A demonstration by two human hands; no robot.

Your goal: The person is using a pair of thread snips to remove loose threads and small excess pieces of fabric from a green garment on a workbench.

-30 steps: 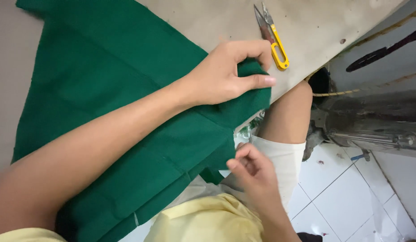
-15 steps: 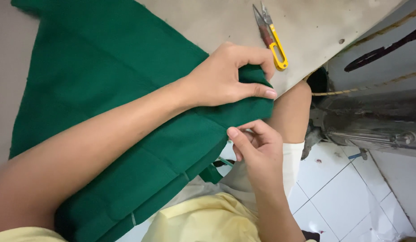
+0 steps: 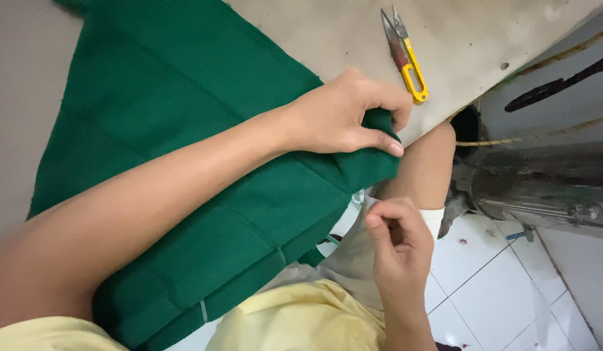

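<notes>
Green cloth (image 3: 184, 162) lies across our table (image 3: 327, 32) at left and centre, its corner still pinched in our left hand (image 3: 343, 117). Our right hand (image 3: 395, 237) has dropped below the edge, fingertips pinched together; whether on thread we cannot tell. Yellow snips (image 3: 405, 55) rest at upper right.

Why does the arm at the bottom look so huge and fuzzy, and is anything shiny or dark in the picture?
In the head view, the left forearm sits close to the camera, so it looks oversized and soft; the left hand on the green cloth is sharper, as are the yellow snips. Light is even and soft, with a mild sheen on the white floor tiles; the gap under the table edge is dark.
</notes>
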